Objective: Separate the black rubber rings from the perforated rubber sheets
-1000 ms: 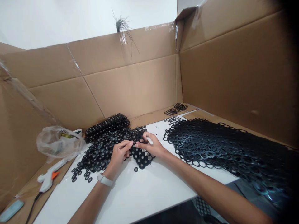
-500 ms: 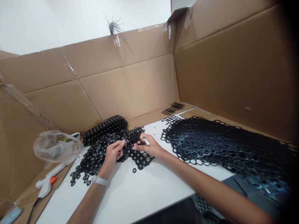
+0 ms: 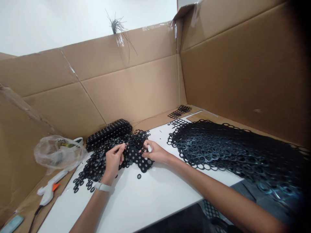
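Observation:
My left hand (image 3: 114, 159), with a pale band on the wrist, is closed in a pinch, with what looks like a small black ring (image 3: 126, 146) at its fingertips. Opposite it, my right hand (image 3: 155, 152) has its fingers curled on the edge of a black sheet with round holes (image 3: 141, 159). A small white piece (image 3: 149, 148) shows at the right fingers; whether it is worn or held is unclear. Beneath and behind the left hand spreads a heap of loose black rings (image 3: 97, 161). One lone ring (image 3: 139, 176) lies on the white board (image 3: 136, 200).
A rolled black perforated sheet (image 3: 109, 132) rests behind the heap. To the right lies a large pile of black ring netting (image 3: 218, 145). A clear plastic bag (image 3: 57, 153) and a white glue gun (image 3: 50, 191) are at left. Cardboard walls (image 3: 136, 84) surround the table.
My left hand has drawn back slightly to the left, widening the gap between the hands. My right hand has shifted a little left, and the holed sheet has moved with it.

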`<action>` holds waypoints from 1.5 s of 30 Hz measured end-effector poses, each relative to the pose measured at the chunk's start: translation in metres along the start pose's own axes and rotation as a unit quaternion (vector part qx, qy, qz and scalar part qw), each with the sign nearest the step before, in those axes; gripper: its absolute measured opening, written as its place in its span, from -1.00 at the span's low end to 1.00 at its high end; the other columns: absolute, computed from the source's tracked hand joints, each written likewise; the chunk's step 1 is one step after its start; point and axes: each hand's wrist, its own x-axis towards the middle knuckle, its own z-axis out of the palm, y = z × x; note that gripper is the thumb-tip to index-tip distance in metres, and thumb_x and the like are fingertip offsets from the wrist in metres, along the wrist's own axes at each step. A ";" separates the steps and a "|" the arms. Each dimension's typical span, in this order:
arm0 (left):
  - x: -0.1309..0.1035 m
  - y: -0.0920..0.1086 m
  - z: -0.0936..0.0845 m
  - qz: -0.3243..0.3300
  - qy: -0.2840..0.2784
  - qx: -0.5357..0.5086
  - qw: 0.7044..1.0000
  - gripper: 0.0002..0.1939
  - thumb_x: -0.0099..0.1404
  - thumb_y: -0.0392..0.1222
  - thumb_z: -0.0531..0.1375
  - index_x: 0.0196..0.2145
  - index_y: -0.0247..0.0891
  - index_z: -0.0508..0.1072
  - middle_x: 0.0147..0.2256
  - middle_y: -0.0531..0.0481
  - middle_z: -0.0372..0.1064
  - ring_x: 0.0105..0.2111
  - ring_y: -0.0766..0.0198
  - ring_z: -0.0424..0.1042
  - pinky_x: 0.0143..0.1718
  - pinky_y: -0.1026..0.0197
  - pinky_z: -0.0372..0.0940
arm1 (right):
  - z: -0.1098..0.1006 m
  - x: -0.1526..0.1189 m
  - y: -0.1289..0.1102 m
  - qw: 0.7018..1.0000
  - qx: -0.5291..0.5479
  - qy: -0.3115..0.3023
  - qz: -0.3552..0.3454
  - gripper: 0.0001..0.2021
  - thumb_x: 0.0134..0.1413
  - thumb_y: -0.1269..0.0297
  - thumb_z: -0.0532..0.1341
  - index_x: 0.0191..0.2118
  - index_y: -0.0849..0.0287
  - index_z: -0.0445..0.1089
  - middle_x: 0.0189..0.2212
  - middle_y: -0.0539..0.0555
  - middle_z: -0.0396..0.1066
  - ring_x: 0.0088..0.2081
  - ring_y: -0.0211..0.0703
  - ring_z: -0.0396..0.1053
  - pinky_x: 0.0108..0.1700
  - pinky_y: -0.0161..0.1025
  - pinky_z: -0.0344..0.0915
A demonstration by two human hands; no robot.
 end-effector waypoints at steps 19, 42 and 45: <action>0.016 -0.003 -0.039 0.154 0.130 0.244 0.949 -0.55 0.39 0.15 0.26 0.01 -0.19 0.69 -0.28 -0.08 0.63 -0.58 0.26 0.36 -0.49 0.21 0.32 | -0.006 -0.001 0.006 0.997 -0.007 0.004 0.075 -0.62 -0.15 0.42 0.28 -0.16 0.09 0.19 -0.47 -0.07 0.41 -0.55 -0.28 0.30 -0.56 -0.44 0.11; -0.020 0.020 0.000 0.353 -0.066 0.261 0.896 -0.77 0.50 -0.04 0.25 -0.06 -0.12 0.68 -0.12 -0.06 0.58 -0.51 0.36 0.26 -0.42 0.23 0.25 | -0.016 0.002 0.004 0.993 -0.077 0.069 -0.051 -0.61 -0.07 0.18 0.40 -0.33 0.12 0.14 -0.41 -0.07 0.36 -0.35 -0.25 0.28 -0.29 -0.37 0.18; -0.022 0.019 0.004 0.339 -0.078 0.258 0.901 -0.77 0.49 -0.03 0.28 -0.02 -0.10 0.68 -0.09 -0.05 0.56 -0.54 0.38 0.21 -0.43 0.23 0.25 | -0.014 0.002 0.002 0.997 -0.023 0.049 -0.058 -0.55 -0.06 0.12 0.42 -0.30 0.11 0.10 -0.35 -0.02 0.43 -0.30 -0.20 0.35 -0.27 -0.34 0.20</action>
